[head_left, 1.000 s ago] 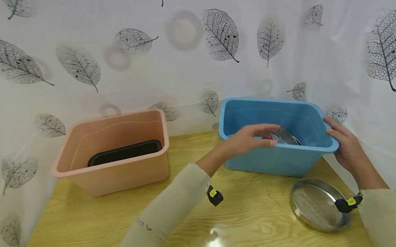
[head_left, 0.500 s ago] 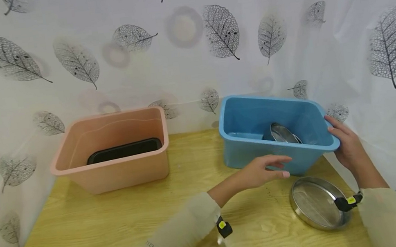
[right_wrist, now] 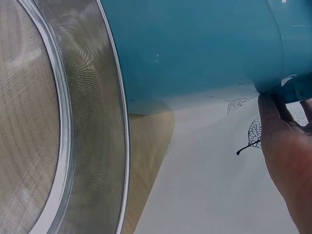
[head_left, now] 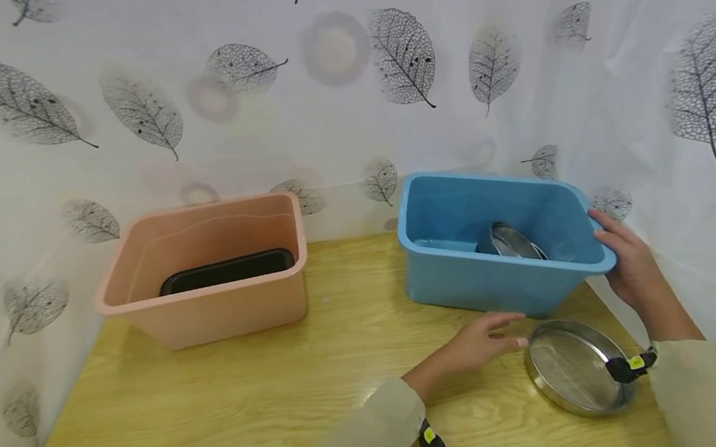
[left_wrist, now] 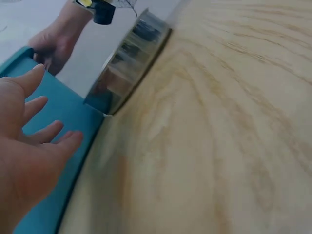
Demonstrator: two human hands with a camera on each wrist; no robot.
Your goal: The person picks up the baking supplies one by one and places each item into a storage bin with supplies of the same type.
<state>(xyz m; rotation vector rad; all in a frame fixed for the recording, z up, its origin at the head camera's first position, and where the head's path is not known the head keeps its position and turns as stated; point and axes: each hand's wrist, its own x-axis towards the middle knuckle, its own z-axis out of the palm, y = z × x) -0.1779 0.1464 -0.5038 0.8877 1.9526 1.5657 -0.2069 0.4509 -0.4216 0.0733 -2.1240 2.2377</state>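
My right hand point(head_left: 634, 271) grips the right end of the blue bin's point(head_left: 464, 270) rim; in the right wrist view its fingers point(right_wrist: 271, 109) hook at the edge. My left hand point(head_left: 474, 346) is over the table in front of the bin, fingers spread and holding nothing. Its fingertips point at a round metal sieve point(head_left: 577, 368) with fine mesh and a shiny rim, lying on the table below the right hand. Inside the blue bin lie a few round metal pieces point(head_left: 513, 242), tilted against each other, their lower parts hidden by the front wall.
At the left stands a pink bin point(head_left: 222, 315) with a dark, flat, rounded-edged item point(head_left: 230, 270) inside, partly hidden by the front wall. Both bins stand toward the back of the wooden table point(head_left: 220, 412), before a white leaf-print curtain point(head_left: 346, 128).
My left hand has come out from over the blue bin and moved down toward the sieve, empty. The right hand keeps its hold on the rim.
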